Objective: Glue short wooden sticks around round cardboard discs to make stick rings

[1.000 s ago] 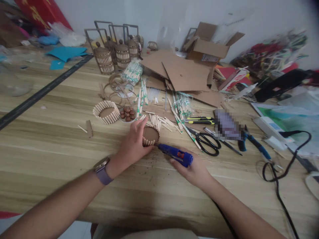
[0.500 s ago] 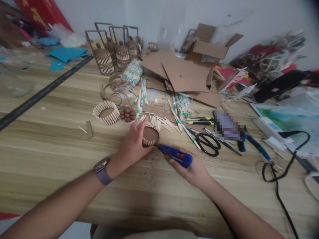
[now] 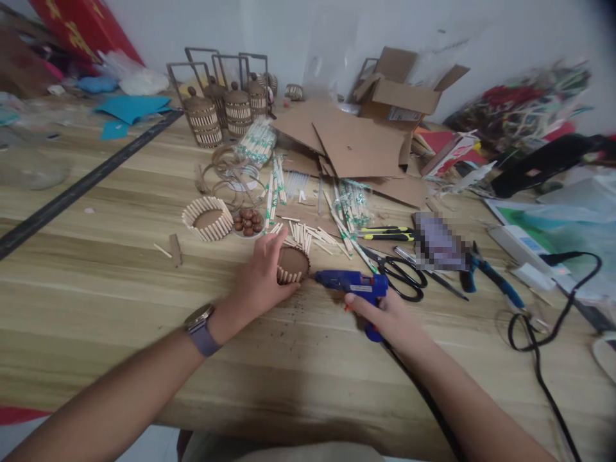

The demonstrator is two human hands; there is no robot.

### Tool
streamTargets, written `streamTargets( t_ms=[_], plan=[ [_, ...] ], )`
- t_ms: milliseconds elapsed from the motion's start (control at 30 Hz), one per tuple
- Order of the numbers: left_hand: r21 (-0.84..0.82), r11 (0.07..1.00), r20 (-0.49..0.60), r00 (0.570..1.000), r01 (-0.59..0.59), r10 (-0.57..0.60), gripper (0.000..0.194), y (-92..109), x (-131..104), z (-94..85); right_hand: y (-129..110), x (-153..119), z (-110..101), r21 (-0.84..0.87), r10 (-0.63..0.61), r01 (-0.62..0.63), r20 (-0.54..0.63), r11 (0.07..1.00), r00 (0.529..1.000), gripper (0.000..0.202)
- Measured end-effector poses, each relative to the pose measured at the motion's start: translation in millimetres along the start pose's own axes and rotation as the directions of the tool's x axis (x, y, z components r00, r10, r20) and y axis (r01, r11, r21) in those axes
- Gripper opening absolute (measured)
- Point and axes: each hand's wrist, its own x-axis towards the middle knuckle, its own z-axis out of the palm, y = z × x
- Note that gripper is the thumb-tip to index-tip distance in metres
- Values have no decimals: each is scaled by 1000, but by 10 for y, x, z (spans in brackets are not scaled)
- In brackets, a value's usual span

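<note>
My left hand [image 3: 262, 273] grips the left side of a round cardboard base [image 3: 294, 260], its thumb along the near edge. Short wooden sticks stand along part of that base's rim. In my right hand [image 3: 385, 317] is a blue glue gun [image 3: 351, 282], its nozzle pointing left, just off the base's right edge. Cut stick pieces [image 3: 301, 236] lie loose behind the base. To the left rests a finished-looking ring of sticks on a cardboard disc [image 3: 208, 219], beside a small dish of brown beads [image 3: 248, 222].
Black scissors [image 3: 404, 276], a yellow-black utility knife [image 3: 387, 233] and blue-handled pliers [image 3: 498, 282] lie to the right. Cardboard sheets [image 3: 356, 141] and lidded stick containers with tall handles [image 3: 205, 119] stand at the back. A black cord [image 3: 534, 346] loops at the right.
The glue gun has shifted right, its nozzle drawn back from the base's edge, and has turned so its handle and trigger show. My left hand still holds the base.
</note>
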Motion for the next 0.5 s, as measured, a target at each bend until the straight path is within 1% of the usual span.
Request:
streamTargets(
  t_ms=[67,100,133,167,200,267,333,400,433,500],
  plan=[
    [-3,1000,-2,1000,-1,1,116,-9,-4,1,-11,-10,-104,96,107,-115,92,989,990,47],
    [-3,1000,-2,1000,5,-5,116,-11,-6,0,-21,-13,-151,117,130,-149,155,982,979,52],
    [-2,1000,1,1000,12,-12,116,-12,-7,-1,-34,-13,-190,116,127,-155,219,981,967,54],
    [-1,1000,6,1000,18,-18,116,-11,-8,-3,-50,-10,-221,98,102,-135,286,986,953,54],
    [0,1000,13,1000,23,-23,117,-9,-8,-5,-67,-2,-244,70,62,-92,348,993,936,53],
    [4,1000,20,999,26,-27,118,-3,-7,-9,-103,26,-272,-6,-29,35,443,999,896,48],
    [6,1000,18,1000,19,-19,118,3,-4,-11,-135,68,-293,-118,-64,140,496,983,866,44],
    [4,1000,10,1000,12,-12,117,6,-2,-10,-160,123,-319,-243,-71,219,502,945,862,37],
    [1,1000,7,1000,11,-11,116,7,-1,-9,-172,157,-334,-307,-84,261,489,915,869,33],
    [-3,1000,4,1000,15,-15,114,6,1,-8,-199,241,-354,-444,-143,342,422,828,895,25]
  ],
)
